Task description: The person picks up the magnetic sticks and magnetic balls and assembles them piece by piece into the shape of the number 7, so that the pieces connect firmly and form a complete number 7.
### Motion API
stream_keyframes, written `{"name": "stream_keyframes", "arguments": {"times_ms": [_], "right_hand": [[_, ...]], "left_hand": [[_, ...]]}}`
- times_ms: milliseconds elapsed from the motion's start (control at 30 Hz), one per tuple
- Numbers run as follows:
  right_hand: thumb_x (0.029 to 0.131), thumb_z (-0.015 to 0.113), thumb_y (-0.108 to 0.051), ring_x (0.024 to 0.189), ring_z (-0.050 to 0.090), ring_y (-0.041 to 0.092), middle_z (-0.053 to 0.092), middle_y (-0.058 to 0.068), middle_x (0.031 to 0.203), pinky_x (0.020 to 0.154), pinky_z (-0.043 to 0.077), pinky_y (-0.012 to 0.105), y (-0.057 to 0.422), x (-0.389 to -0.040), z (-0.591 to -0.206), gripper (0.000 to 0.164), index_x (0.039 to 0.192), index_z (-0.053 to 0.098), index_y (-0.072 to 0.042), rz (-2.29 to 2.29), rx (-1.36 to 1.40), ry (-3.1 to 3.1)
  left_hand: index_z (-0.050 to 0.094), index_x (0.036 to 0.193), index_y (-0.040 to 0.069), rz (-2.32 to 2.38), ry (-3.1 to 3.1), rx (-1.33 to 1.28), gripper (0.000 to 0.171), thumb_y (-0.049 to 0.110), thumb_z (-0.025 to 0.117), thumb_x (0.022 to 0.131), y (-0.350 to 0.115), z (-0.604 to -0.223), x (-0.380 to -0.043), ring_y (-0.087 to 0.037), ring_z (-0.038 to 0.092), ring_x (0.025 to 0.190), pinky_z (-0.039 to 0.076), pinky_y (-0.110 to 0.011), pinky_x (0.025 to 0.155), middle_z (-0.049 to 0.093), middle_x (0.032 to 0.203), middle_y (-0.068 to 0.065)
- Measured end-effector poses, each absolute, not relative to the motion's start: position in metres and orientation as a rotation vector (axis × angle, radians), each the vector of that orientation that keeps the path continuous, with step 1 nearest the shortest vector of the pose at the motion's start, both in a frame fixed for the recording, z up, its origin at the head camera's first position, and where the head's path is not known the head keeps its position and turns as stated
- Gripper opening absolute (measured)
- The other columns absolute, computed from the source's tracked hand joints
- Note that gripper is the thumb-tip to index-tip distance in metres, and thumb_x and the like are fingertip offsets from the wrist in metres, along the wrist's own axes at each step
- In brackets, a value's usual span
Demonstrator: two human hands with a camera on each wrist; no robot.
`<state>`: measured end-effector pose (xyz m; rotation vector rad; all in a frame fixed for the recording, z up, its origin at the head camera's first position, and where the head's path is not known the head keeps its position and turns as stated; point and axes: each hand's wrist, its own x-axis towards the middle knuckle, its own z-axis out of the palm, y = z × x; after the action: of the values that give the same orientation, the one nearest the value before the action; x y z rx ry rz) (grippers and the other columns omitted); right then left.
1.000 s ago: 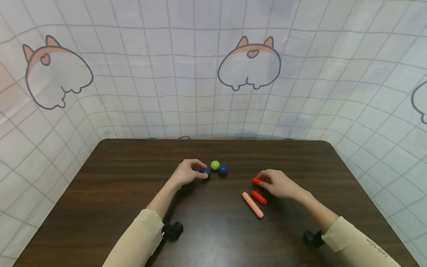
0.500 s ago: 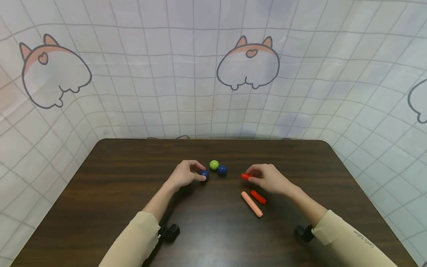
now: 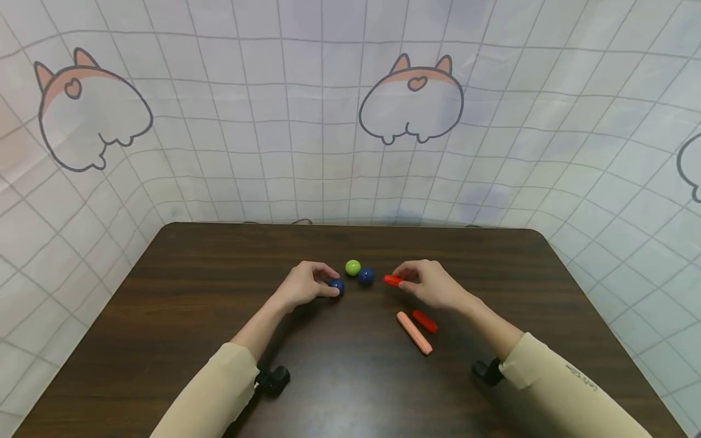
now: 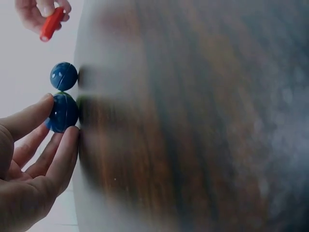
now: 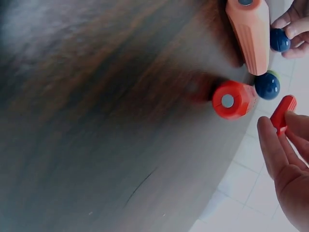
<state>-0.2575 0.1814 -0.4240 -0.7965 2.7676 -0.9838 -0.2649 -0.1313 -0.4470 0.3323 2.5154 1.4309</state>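
Observation:
Near the middle of the table, my left hand (image 3: 306, 285) pinches a dark blue ball (image 4: 63, 112) between thumb and fingers. A second blue ball (image 3: 366, 277) and a lime green ball (image 3: 353, 267) lie just to its right; in the left wrist view the green one is mostly hidden. Between thumb and fingers of my right hand (image 3: 429, 283) is a short red magnetic rod (image 3: 392, 280), its free end pointing left toward the second blue ball with a small gap. Nearer to me lie another red magnetic rod (image 5: 231, 100) and a longer peach one (image 3: 414, 333), both showing silvery ends in the right wrist view.
The dark wood table (image 3: 339, 389) has a far edge against a white grid-patterned curtain (image 3: 257, 134). Black wrist cameras sit on both forearms, the left camera (image 3: 274, 381) and the right camera (image 3: 487, 371) hanging close over the table.
My right hand has moved left and away from me, carrying the red magnetic rod toward the balls. My left hand has stayed nearly in place with its blue ball.

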Motion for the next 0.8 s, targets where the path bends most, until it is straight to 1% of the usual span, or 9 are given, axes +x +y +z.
{"name": "stream_keyframes", "arguments": {"times_ms": [133,367,567,800], "right_hand": [[0.097,0.071,-0.005,0.092,0.068,0.017,0.072,0.000,0.100,0.082,0.055,0.039,0.175,-0.260,-0.425,0.016,0.113,0.073,-0.007,-0.993,-0.775,2.739],[0.095,0.073,-0.005,0.092,0.068,0.017,0.072,-0.001,0.099,0.084,0.055,0.040,0.164,-0.262,-0.423,0.014,0.110,0.073,-0.008,-1.000,-0.774,2.714],[0.096,0.073,-0.007,0.096,0.068,0.019,0.072,-0.002,0.099,0.088,0.055,0.041,0.157,-0.265,-0.424,0.011,0.107,0.073,-0.009,-1.005,-0.803,2.695],[0.095,0.074,-0.008,0.093,0.068,0.016,0.072,-0.003,0.097,0.087,0.055,0.040,0.147,-0.265,-0.431,0.008,0.103,0.074,-0.010,-1.016,-0.828,2.677]], "left_hand": [[0.077,0.107,0.009,1.428,2.501,0.320,0.024,0.011,0.086,0.085,-0.129,-0.448,-0.264,-0.018,0.064,0.088,0.052,-0.035,0.075,0.069,0.100,-0.003],[0.076,0.107,0.009,1.447,2.487,0.331,0.024,0.010,0.086,0.085,-0.127,-0.447,-0.265,-0.019,0.065,0.089,0.052,-0.035,0.077,0.069,0.100,-0.005],[0.076,0.107,0.009,1.434,2.496,0.333,0.025,0.011,0.087,0.084,-0.126,-0.447,-0.268,-0.019,0.064,0.089,0.051,-0.035,0.077,0.068,0.100,-0.004],[0.075,0.107,0.009,1.419,2.492,0.347,0.025,0.012,0.086,0.085,-0.123,-0.448,-0.267,-0.019,0.063,0.088,0.051,-0.035,0.077,0.068,0.100,-0.005]]}}
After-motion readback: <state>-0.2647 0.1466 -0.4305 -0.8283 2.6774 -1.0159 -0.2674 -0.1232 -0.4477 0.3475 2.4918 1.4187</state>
